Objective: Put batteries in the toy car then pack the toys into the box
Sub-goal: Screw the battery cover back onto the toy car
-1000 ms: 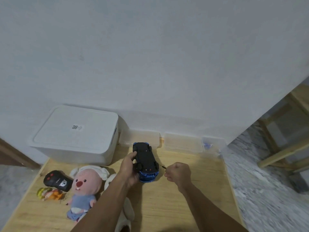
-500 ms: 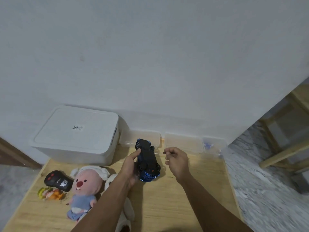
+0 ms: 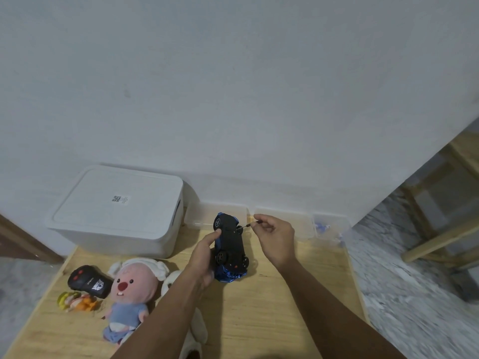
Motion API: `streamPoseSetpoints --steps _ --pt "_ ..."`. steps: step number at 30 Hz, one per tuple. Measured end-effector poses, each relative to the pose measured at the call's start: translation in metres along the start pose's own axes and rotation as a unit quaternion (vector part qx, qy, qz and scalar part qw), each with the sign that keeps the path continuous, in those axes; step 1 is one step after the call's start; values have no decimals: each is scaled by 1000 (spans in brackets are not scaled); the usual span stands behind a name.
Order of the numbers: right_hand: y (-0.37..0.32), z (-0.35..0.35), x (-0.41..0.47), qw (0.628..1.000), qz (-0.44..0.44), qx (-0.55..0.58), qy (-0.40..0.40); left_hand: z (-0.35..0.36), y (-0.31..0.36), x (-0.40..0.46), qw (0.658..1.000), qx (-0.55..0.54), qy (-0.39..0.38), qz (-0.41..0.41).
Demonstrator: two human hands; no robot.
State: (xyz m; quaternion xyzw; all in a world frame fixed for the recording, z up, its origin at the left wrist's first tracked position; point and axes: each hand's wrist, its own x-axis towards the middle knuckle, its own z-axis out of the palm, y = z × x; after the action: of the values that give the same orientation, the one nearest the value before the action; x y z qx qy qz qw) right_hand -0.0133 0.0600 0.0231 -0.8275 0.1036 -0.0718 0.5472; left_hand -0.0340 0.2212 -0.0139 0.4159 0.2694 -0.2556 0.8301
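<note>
A blue toy car (image 3: 230,248) stands tipped on its nose on the wooden table (image 3: 259,320), its black underside facing me. My left hand (image 3: 204,257) grips its left side. My right hand (image 3: 274,237) pinches a thin small screwdriver (image 3: 250,224) whose tip touches the car's underside near the upper end. A white lidded box (image 3: 116,213) sits at the back left against the wall. A pink plush doll (image 3: 129,291), a black remote control (image 3: 88,281) and a small orange-yellow toy (image 3: 77,301) lie at the left. A white plush (image 3: 191,332) is partly hidden under my left arm.
Three clear plastic containers (image 3: 282,221) line the wall behind the car; the right one holds small blue items (image 3: 321,226). The table's right edge meets a marbled floor (image 3: 414,294), with a wooden frame (image 3: 440,229) standing farther right.
The car went from lying flatter to tilted up on its nose in my left hand. My right hand rose from beside the car and brought the screwdriver tip to its underside.
</note>
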Motion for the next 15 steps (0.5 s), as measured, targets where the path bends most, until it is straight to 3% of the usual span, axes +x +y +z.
streamPoseSetpoints --steps 15 --pt "-10 -1 -1 1000 -2 -22 -11 -1 -1 7 1000 22 -5 -5"
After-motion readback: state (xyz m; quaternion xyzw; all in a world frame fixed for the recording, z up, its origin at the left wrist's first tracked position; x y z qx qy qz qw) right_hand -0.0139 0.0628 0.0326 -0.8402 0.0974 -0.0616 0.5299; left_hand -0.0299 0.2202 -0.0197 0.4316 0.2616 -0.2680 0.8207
